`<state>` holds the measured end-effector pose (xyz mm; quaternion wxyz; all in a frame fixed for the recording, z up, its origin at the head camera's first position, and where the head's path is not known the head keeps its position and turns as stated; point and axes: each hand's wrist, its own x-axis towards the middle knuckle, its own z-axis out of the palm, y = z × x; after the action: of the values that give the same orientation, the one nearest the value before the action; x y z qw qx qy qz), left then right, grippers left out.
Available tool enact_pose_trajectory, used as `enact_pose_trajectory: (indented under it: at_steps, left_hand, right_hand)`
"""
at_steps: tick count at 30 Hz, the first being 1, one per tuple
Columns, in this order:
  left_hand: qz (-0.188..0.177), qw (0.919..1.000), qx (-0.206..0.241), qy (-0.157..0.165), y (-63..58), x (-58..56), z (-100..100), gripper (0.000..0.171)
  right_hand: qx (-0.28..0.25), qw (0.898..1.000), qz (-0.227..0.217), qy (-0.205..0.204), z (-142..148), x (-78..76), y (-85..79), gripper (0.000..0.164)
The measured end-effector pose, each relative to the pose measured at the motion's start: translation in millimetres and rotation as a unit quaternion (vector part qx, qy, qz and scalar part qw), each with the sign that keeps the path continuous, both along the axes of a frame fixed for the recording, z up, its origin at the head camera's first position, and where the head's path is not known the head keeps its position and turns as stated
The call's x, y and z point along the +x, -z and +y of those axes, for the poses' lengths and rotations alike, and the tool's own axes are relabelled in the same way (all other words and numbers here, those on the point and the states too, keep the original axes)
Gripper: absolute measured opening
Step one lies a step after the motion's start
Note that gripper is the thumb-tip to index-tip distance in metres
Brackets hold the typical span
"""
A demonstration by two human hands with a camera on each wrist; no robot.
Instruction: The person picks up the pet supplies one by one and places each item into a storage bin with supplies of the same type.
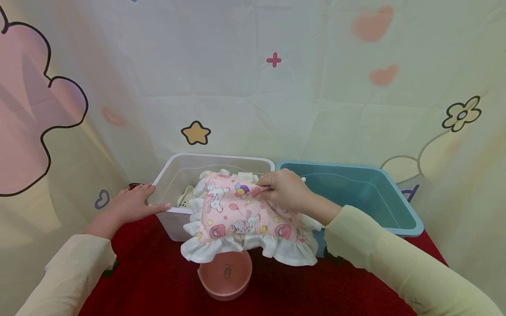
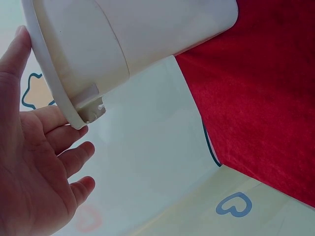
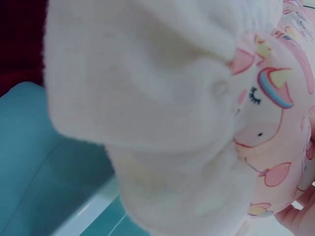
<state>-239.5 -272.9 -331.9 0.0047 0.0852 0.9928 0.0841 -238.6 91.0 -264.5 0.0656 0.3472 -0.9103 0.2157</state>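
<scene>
Two open storage bins stood side by side on a red felt-covered table (image 1: 150, 281): a translucent white plastic bin (image 1: 174, 169) toward 11 o'clock and a teal plastic bin (image 1: 395, 206) toward 1 o'clock, rims touching. Item in hand: one small pink fabric cushion printed with unicorns and balloons, edged in a white fleece frill (image 1: 237, 215), lying tilted across the near rim of the white bin, its lower frill overhanging the table edge of the bin at 6 o'clock. The right hand (image 1: 286, 191), in a pale yellow sleeve, pinched the cushion's upper right edge with curled fingers, the wrist view showing the frill and print close against the teal bin wall. The left hand (image 1: 132, 204) rested with straight, relaxed fingers along the white bin's left front corner at 9 o'clock, fingertips (image 2: 81, 147) touching the rim, gripping nothing. Other white fabric items lay inside the white bin behind the cushion. One round pink plastic bowl (image 1: 225, 274) sat on the table directly below the cushion's frill. Backdrop: pale cloth printed with stars, hearts and flowers.
</scene>
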Motion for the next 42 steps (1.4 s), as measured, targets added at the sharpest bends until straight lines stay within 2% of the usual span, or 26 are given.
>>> enact_pose_trajectory:
  at_steps: [12,19,27,42]
  left_hand:
    - [0.004,1.0000,-0.005,0.001,-0.8,0.1,-0.4,0.091]
    - [0.000,1.0000,-0.001,-0.001,-1.6,0.6,0.6,0.092]
    - [0.017,0.9997,-0.013,0.011,-2.0,1.3,1.4,0.087]
    - [0.013,0.9999,-0.005,0.007,-1.8,1.9,1.2,0.088]
  right_hand:
    - [0.019,1.000,-0.008,0.005,-6.9,-7.6,-0.8,0.011]
    - [0.015,1.000,0.009,-0.004,-8.4,-9.2,-3.3,0.009]
    - [0.024,1.000,0.017,-0.006,-11.6,-18.1,-1.9,0.011]
    - [0.020,1.000,0.002,0.012,-18.1,-27.3,-3.7,0.010]
